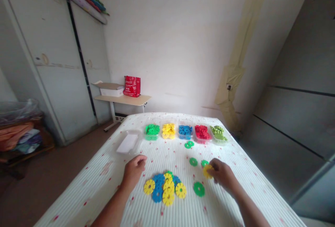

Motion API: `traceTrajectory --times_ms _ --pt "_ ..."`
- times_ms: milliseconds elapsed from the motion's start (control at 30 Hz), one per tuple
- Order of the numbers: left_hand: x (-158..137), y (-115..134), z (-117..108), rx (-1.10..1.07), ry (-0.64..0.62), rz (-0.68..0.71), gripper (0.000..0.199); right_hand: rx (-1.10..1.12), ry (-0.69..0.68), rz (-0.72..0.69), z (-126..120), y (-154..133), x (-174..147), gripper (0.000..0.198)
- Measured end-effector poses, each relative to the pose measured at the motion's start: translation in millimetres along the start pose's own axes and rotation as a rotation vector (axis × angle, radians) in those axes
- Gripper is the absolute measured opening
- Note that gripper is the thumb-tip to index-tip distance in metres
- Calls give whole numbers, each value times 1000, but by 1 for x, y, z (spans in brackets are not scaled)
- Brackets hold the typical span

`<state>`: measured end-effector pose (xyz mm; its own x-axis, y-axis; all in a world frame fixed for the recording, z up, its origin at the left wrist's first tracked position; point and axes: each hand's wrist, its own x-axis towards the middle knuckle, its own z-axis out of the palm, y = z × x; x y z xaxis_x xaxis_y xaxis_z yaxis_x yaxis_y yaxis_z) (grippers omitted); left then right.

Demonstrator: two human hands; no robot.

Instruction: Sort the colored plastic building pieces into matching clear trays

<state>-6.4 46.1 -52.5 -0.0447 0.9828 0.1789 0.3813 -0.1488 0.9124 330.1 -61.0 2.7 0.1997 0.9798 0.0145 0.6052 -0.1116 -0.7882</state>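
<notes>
My right hand point(222, 174) pinches a yellow notched plastic disc point(207, 171) above the table's right side. Close by it are green discs: one point(193, 161) to the left, another point(205, 163) partly behind the yellow disc, and a larger-looking one point(199, 189) nearer me. Loosely curled, my left hand point(134, 170) rests on the cloth and shows nothing in its fingers. Between my hands lies a cluster of joined or overlapping discs: yellow ones point(168, 197) down the middle, blue ones point(157, 194) beside them, and a bit of green at the top.
Clear tubs of green point(152, 130), yellow point(169, 129), blue point(185, 130), red point(202, 132) and light-green pieces point(219, 133) line the far table edge. A clear tray point(136, 146) holds a white card. Two green discs point(188, 144) lie before the tubs.
</notes>
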Motion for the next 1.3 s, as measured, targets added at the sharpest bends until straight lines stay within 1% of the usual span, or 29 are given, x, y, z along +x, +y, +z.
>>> traceTrajectory --times_ms 67,167,200,233,267,333,433,500,567,633,667,700,733,767,800,833,900,967,1033,1100,1167,1233,1300 --pt "0 -1 1 -4 2 -2 25 69 -17 -27 5 -18 8 4" --pt "-1 2 1 -30 7 -12 25 88 -182 -37 20 -51 24 2" --pt "-1 3 1 -42 8 -16 24 79 -201 -43 26 -63 31 5" --pt "-1 6 0 -53 10 -20 24 84 -165 -67 31 -73 38 11" --pt "-2 8 0 -61 12 -25 24 106 -112 -120 35 -84 45 17" --pt "-3 12 -2 -70 22 -34 24 129 -58 -181 40 -101 60 28" --pt "-4 15 -3 -84 34 -47 22 136 -34 -238 42 -119 76 34" --pt "-3 14 -4 -96 29 -54 23 126 -32 -268 45 -124 79 34" --pt "-3 10 -4 -99 14 -50 24 107 -43 -283 52 -123 71 30" --pt "-2 7 -3 -82 -1 -26 24 37 -89 -339 64 -115 49 23" --pt "-2 6 -2 -64 -2 -8 24 -53 -139 -427 71 -109 34 22" --pt "-1 5 -2 -41 -1 10 24 -146 -200 -547 78 -101 17 25" --pt "-1 4 -2 -18 4 26 24 -225 -265 -678 85 -94 0 33" --pt "-2 4 -1 1 8 38 24 -299 -304 -762 91 -86 -16 44" --pt "-2 4 -1 14 13 44 25 -382 -351 -848 96 -80 -28 49" --pt "-3 5 -1 22 20 45 25 -450 -363 -918 100 -74 -37 48" --pt "-4 7 -1 35 28 45 25 -553 -349 -985 105 -64 -42 45" --pt "-5 9 -1 53 34 45 25 -613 -272 -992 107 -57 -31 39" --pt "-6 9 -2 68 38 48 23 -653 -158 -972 105 -50 -11 36" --pt "-5 6 -2 67 36 57 23 -673 -28 -926 100 -44 8 34" --pt "-4 2 -1 53 32 69 22 -654 81 -867 92 -38 21 32" --pt "-3 -1 -1 33 25 70 22 -605 152 -812 83 -35 23 28" --pt "-2 -2 0 15 19 61 22 -552 171 -802 76 -36 15 26"
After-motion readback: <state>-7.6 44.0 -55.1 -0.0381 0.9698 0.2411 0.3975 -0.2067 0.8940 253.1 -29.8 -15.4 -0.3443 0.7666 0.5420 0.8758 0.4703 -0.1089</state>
